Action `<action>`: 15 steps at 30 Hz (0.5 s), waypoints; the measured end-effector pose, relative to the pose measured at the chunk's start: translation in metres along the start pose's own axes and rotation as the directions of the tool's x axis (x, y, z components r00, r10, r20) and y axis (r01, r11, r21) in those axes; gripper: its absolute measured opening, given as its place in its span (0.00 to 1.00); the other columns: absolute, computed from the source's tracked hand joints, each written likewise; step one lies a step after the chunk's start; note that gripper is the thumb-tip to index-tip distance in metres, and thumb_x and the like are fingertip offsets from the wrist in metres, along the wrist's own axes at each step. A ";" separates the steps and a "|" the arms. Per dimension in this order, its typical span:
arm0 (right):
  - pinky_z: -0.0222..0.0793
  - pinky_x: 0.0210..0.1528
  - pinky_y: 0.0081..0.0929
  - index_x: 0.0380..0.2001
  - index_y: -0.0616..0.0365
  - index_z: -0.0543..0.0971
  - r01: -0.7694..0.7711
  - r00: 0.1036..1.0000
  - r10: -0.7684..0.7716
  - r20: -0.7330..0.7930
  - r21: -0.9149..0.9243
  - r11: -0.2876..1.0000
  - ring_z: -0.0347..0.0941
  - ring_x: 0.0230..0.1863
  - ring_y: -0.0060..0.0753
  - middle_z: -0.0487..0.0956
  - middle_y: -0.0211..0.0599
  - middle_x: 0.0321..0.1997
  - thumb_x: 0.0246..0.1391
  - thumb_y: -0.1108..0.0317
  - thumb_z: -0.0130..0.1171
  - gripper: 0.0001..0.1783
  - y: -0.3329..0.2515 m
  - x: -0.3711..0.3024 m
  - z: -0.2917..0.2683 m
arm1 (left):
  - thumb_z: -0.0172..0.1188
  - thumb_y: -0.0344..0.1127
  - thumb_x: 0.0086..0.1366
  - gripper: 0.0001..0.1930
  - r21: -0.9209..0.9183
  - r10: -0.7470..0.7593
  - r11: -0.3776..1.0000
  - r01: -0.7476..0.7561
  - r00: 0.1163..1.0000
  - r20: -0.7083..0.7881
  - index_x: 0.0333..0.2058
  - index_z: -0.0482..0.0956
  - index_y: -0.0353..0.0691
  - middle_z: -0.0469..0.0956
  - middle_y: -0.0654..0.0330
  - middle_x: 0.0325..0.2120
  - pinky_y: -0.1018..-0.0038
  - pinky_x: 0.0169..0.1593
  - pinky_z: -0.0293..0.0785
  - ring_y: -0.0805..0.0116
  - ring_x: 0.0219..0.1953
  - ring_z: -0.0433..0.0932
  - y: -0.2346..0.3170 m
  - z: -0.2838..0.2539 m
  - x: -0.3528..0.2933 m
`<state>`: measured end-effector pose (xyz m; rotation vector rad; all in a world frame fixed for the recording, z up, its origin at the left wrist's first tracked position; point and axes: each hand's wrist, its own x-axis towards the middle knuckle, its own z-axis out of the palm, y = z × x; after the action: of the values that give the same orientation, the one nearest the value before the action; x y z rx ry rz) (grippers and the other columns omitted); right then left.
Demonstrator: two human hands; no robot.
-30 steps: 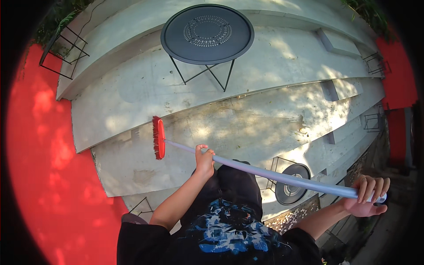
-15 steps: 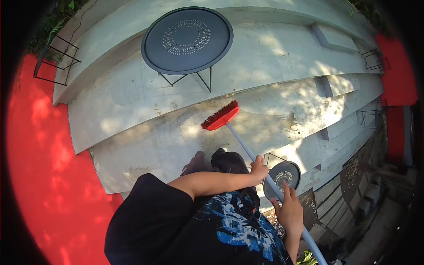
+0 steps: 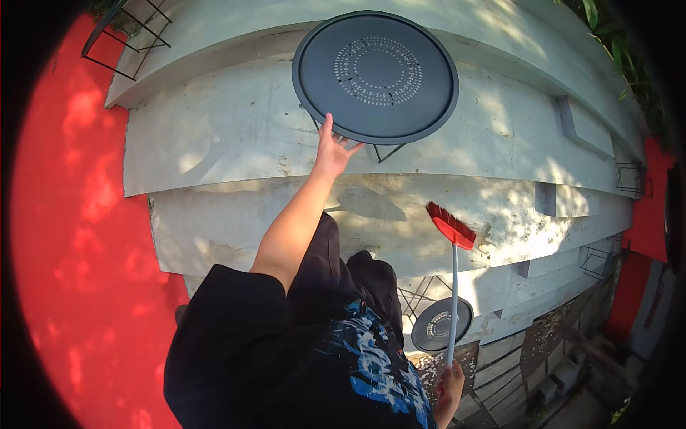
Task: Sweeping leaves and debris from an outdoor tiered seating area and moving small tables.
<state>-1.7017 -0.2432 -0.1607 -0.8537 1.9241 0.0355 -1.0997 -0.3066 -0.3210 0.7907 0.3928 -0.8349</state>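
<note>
While the right hand (image 3: 450,385) clasped the broom (image 3: 454,286), its long axis pointing forward, the left hand (image 3: 333,153), fingers splayed, was the nearer to the round dark table (image 3: 375,75) ahead, set against its near-left edge.

The left arm (image 3: 289,232) stretches toward the far side, its left hand (image 3: 333,153) spread with fingers apart. The right hand (image 3: 451,382) is near and to the right, fingers curled in a grip, little forearm (image 3: 444,415) showing.
</note>
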 end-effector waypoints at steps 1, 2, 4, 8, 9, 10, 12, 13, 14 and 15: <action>0.48 0.04 0.14 0.48 0.54 0.68 0.000 1.000 0.000 0.002 -0.021 1.000 0.54 0.07 0.14 0.65 0.26 0.16 0.54 0.66 0.48 0.17 0.000 -0.008 0.008 | 0.56 0.51 0.55 0.34 -0.132 0.024 0.991 -0.006 0.990 0.137 0.53 0.55 0.37 0.60 0.51 0.49 0.56 0.52 0.64 0.55 0.53 0.62 0.019 0.000 0.021; 0.48 0.05 0.14 0.47 0.53 0.68 -0.041 0.999 0.042 -0.009 0.054 0.998 0.54 0.07 0.14 0.65 0.26 0.16 0.55 0.65 0.48 0.16 0.000 -0.015 0.016 | 0.57 0.44 0.56 0.29 -0.261 0.069 0.965 0.003 0.961 0.266 0.51 0.58 0.35 0.62 0.52 0.47 0.58 0.52 0.64 0.55 0.52 0.63 0.032 -0.004 0.035; 0.46 0.06 0.12 0.46 0.52 0.68 -0.088 0.996 0.087 0.013 0.174 0.981 0.53 0.08 0.13 0.65 0.25 0.15 0.56 0.61 0.47 0.15 -0.009 -0.036 0.043 | 0.54 0.33 0.54 0.23 -0.235 0.073 0.972 -0.029 0.981 0.179 0.49 0.60 0.38 0.64 0.54 0.44 0.61 0.51 0.65 0.56 0.49 0.65 0.030 -0.013 0.059; 0.45 0.07 0.13 0.47 0.51 0.66 -0.083 0.984 0.109 -0.144 0.175 0.981 0.53 0.08 0.13 0.64 0.26 0.15 0.56 0.58 0.47 0.17 -0.036 -0.065 0.087 | 0.45 0.14 0.44 0.25 -0.266 -0.001 0.964 0.022 0.997 0.077 0.45 0.62 0.36 0.65 0.55 0.44 0.62 0.50 0.66 0.55 0.48 0.65 0.038 -0.004 0.053; 0.46 0.07 0.14 0.43 0.49 0.67 -0.093 0.979 0.122 -0.165 0.176 0.980 0.55 0.09 0.16 0.65 0.26 0.16 0.55 0.58 0.48 0.14 -0.041 -0.067 0.087 | 0.45 0.14 0.44 0.25 -0.271 -0.005 0.962 0.025 0.997 0.077 0.45 0.62 0.36 0.65 0.55 0.44 0.62 0.50 0.66 0.55 0.48 0.65 0.049 -0.005 0.053; 0.47 0.07 0.15 0.39 0.48 0.68 -0.106 0.974 0.136 -0.182 0.169 0.980 0.57 0.09 0.18 0.66 0.27 0.16 0.55 0.59 0.48 0.10 -0.047 -0.070 0.087 | 0.43 0.13 0.41 0.27 -0.271 -0.005 0.962 0.021 0.998 0.058 0.45 0.62 0.36 0.65 0.55 0.43 0.62 0.50 0.67 0.56 0.48 0.66 0.059 -0.011 0.052; 0.46 0.06 0.15 0.38 0.46 0.68 -0.111 0.963 0.151 -0.226 0.179 0.978 0.56 0.08 0.18 0.66 0.27 0.16 0.54 0.58 0.48 0.10 -0.062 -0.079 0.090 | 0.42 0.13 0.38 0.30 -0.246 -0.015 0.969 0.026 0.999 0.047 0.45 0.62 0.37 0.66 0.56 0.42 0.62 0.49 0.67 0.55 0.46 0.66 0.086 -0.020 0.051; 0.46 0.06 0.15 0.38 0.44 0.68 -0.113 0.950 0.165 -0.266 0.201 0.973 0.55 0.08 0.17 0.66 0.27 0.16 0.54 0.58 0.49 0.09 -0.070 -0.086 0.095 | 0.42 0.13 0.38 0.30 -0.249 -0.015 0.968 0.026 0.999 0.043 0.45 0.62 0.37 0.66 0.56 0.42 0.62 0.49 0.67 0.55 0.46 0.66 0.098 -0.027 0.053; 0.45 0.06 0.14 0.38 0.44 0.68 -0.089 0.954 0.152 -0.259 0.239 0.967 0.53 0.07 0.16 0.66 0.26 0.16 0.54 0.58 0.49 0.09 -0.080 -0.091 0.099 | 0.41 0.13 0.38 0.28 -0.221 -0.025 0.975 0.031 0.999 0.027 0.44 0.63 0.37 0.67 0.56 0.40 0.64 0.46 0.68 0.57 0.44 0.68 0.111 -0.034 0.054; 0.45 0.06 0.14 0.38 0.44 0.68 -0.090 0.954 0.153 -0.260 0.238 0.967 0.53 0.07 0.16 0.66 0.26 0.16 0.54 0.58 0.49 0.09 -0.084 -0.094 0.099 | 0.41 0.13 0.38 0.27 -0.191 -0.037 0.981 0.039 0.999 0.012 0.42 0.64 0.36 0.67 0.57 0.39 0.66 0.43 0.70 0.58 0.42 0.69 0.123 -0.042 0.055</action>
<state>-1.5517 -0.2180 -0.1089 -0.6108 2.1915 -0.2342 -0.9697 -0.2515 -0.3240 0.6024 0.4743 -0.8222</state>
